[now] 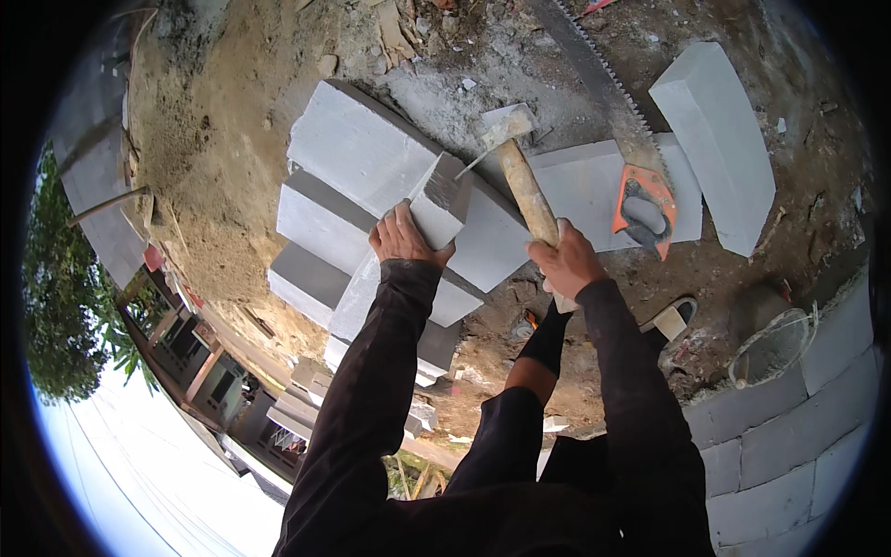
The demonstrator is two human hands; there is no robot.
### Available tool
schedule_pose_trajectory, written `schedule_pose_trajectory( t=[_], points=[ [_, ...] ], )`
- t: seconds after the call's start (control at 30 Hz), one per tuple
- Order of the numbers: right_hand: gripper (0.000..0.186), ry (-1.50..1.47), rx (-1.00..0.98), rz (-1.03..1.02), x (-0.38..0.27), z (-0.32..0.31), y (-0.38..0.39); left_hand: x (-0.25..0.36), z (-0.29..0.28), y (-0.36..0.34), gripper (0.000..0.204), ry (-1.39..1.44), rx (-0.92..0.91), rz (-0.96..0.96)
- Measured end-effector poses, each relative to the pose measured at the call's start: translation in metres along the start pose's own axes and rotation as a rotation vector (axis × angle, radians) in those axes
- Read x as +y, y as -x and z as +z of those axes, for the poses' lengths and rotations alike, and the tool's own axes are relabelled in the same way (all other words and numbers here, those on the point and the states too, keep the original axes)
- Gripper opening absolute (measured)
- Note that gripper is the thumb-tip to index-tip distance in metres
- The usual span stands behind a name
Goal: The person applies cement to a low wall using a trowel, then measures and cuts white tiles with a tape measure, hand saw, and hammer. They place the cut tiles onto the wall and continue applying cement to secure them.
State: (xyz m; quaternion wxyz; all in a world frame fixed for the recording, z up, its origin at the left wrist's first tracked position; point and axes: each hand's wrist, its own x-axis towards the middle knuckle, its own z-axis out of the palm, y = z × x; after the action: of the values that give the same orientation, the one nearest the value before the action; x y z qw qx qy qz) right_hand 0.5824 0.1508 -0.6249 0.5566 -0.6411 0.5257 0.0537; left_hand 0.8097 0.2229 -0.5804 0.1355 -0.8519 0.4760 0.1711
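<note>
My left hand (406, 239) is closed round the near end of a short grey block piece (440, 202), which rests on a stack of light-grey building blocks (362, 148). My right hand (568, 263) grips a wooden-handled hammer (527, 190) low on its worn shaft. The hammer's head has a blunt, dusty end and a thin blade; the blade's tip meets the top of the block piece at its far right edge, or is just above it. The fingertips of my left hand are partly hidden behind the piece.
A hand saw with an orange handle (644, 206) lies across a flat block (580, 190), and a long block (719, 139) leans at the right. Near my foot (673, 320) stands a dirty bucket (775, 351). A block wall (770, 455) fills the lower right.
</note>
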Motion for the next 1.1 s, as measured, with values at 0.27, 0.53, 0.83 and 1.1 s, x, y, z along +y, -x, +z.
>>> schedule_pose_trajectory(
  t=[0.27,0.53,0.83,1.1],
  points=[
    [0.035,-0.936,0.332,0.468,-0.044,-0.068,-0.013,-0.009,-0.001,0.008,0.092,-0.018,0.023,-0.008],
    [0.036,-0.661,-0.071,0.345,-0.038,-0.058,0.003,-0.015,0.000,0.010,0.093,-0.003,-0.008,-0.017],
    [0.037,-0.552,-0.289,0.380,-0.048,-0.036,0.011,-0.017,0.007,0.010,0.093,-0.035,0.023,-0.006],
    [0.036,-0.501,-0.264,0.335,-0.033,0.006,0.015,-0.010,0.001,0.006,0.092,-0.026,0.005,-0.018]
  ],
)
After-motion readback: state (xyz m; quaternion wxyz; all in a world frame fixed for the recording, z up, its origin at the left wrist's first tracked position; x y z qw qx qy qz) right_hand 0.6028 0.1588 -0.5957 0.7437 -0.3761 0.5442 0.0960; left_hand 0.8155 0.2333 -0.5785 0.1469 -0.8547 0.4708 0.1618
